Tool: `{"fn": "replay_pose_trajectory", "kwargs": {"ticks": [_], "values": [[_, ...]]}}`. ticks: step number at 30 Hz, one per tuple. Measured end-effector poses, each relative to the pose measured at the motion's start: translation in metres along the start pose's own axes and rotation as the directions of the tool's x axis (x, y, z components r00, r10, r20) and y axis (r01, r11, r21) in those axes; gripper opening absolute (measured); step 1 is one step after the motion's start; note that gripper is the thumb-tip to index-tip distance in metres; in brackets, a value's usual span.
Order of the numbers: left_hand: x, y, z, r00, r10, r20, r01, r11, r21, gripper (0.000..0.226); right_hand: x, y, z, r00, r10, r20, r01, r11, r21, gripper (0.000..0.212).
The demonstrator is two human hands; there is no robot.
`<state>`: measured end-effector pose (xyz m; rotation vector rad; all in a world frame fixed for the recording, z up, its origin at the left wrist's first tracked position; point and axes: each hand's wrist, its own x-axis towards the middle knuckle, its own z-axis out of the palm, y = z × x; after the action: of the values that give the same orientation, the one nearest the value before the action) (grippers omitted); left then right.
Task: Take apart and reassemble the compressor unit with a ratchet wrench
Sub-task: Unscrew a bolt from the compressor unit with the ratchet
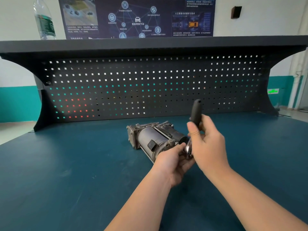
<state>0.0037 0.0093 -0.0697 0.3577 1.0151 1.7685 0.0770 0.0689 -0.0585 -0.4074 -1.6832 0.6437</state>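
Note:
The grey metal compressor unit (pixel 150 138) lies on its side in the middle of the blue-green bench top (pixel 75 164). Just in front of its near right end I hold a ratchet wrench (pixel 195 114), black handle pointing up and away. My right hand (pixel 206 145) grips the wrench below the handle. My left hand (pixel 173 161) pinches the chrome head end of the wrench, close to the compressor's near end. The wrench head is mostly hidden by my fingers.
A black perforated back panel (pixel 150 87) with a shelf on top closes off the far side of the bench. A plastic water bottle (pixel 44 19) stands on the shelf at the left. A dark poster (pixel 138 17) hangs on the wall behind.

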Motion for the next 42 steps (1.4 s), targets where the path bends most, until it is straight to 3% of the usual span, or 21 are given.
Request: {"fn": "replay_pose_trajectory", "kwargs": {"ticks": [2,4,7,10,13,16,18,21,23,25,27,28,29,30,32,34,35,37,39,41,42], "values": [[-0.001,0.0,0.0,1.0,-0.001,0.02,0.002,1.0,-0.024,0.014,0.009,0.009,-0.002,0.968,0.24,-0.067,-0.231,0.965,0.124,0.014],[-0.002,0.0,0.0,1.0,-0.003,0.018,0.003,1.0,-0.018,0.017,0.016,0.017,-0.004,0.851,0.52,-0.069,-0.476,0.82,0.316,0.021],[-0.003,0.0,0.0,1.0,-0.011,0.0,0.011,1.0,0.008,0.018,0.017,0.02,-0.004,0.706,0.708,-0.003,-0.614,0.613,0.497,0.024],[-0.002,0.001,0.001,1.0,-0.017,-0.006,0.017,1.0,0.01,0.018,0.014,0.013,-0.004,0.855,0.516,-0.049,-0.464,0.804,0.371,0.02],[-0.001,0.001,0.0,1.0,-0.015,0.0,0.015,0.999,0.037,0.014,0.007,-0.003,-0.004,0.997,0.08,0.023,-0.082,0.993,0.086,0.007],[-0.001,0.001,-0.003,1.0,-0.012,0.001,0.012,0.997,0.078,0.013,0.0,-0.01,-0.003,0.955,-0.216,0.205,0.224,0.974,-0.016,0.027],[-0.001,0.001,-0.003,1.0,-0.008,0.01,0.007,0.997,0.083,0.016,-0.001,-0.01,-0.003,0.953,-0.193,0.235,0.194,0.981,0.018,0.028],[-0.001,0.002,-0.001,1.0,0.003,-0.002,-0.003,0.998,0.065,0.011,0.004,-0.004,-0.002,0.997,0.022,0.079,-0.025,0.999,0.038,0.006],[0.0,0.002,0.001,1.0,0.011,-0.021,-0.01,0.999,0.042,0.011,0.012,0.007,0.0,0.947,0.316,-0.057,-0.306,0.942,0.139,0.015],[0.0,0.002,0.002,1.0,0.011,-0.025,-0.01,0.999,0.034,0.016,0.021,0.014,-0.003,0.728,0.685,-0.038,-0.599,0.661,0.452,0.024],[0.001,0.001,0.002,1.0,0.01,-0.023,-0.009,1.0,0.029,0.019,0.023,0.018,-0.007,0.524,0.845,0.106,-0.681,0.341,0.648,0.028],[0.001,0.0,0.003,1.0,0.009,-0.026,-0.009,1.0,0.023,0.02,0.024,0.017,-0.008,0.528,0.839,0.132,-0.678,0.323,0.66,0.027],[0.002,0.0,0.003,0.999,0.007,-0.032,-0.007,1.0,0.014,0.019,0.023,0.015,-0.009,0.614,0.781,0.113,-0.655,0.425,0.625,0.025],[0.002,-0.001,0.003,0.999,0.005,-0.036,-0.005,1.0,0.002,0.017,0.021,0.011,-0.008,0.752,0.656,0.064,-0.588,0.623,0.516,0.022],[0.001,-0.001,0.003,1.0,0.009,-0.021,-0.009,1.0,-0.004,0.011,0.014,0.0,-0.008,0.975,0.218,0.044,-0.223,0.961,0.165,0.012],[0.001,0.0,0.001,1.0,0.021,0.0,-0.021,0.999,0.036,0.011,0.005,-0.008,-0.005,0.97,-0.126,0.208,0.134,0.991,-0.025,0.012],[0.001,0.0,0.0,1.0,0.027,0.002,-0.027,0.998,0.053,0.014,0.0,-0.01,-0.002,0.942,-0.201,0.27,0.221,0.974,-0.047,0.017],[0.002,0.0,-0.001,1.0,0.027,-0.001,-0.027,0.998,0.054,0.018,-0.005,-0.013,0.002,0.946,-0.19,0.262,0.207,0.977,-0.04,0.017],[0.002,0.001,0.0,1.0,0.012,-0.01,-0.011,0.999,0.031,0.013,-0.002,-0.01,0.003,0.991,-0.061,0.118,0.061,0.998,0.001,0.008],[0.001,0.002,0.002,1.0,0.002,-0.018,-0.003,1.0,-0.016,0.008,0.006,-0.002,0.002,0.982,0.188,-0.027,-0.184,0.977,0.112,0.013],[0.001,0.002,0.003,1.0,0.001,-0.016,-0.002,1.0,-0.031,0.009,0.011,0.004,0.0,0.929,0.364,-0.064,-0.34,0.909,0.24,0.017]]}}
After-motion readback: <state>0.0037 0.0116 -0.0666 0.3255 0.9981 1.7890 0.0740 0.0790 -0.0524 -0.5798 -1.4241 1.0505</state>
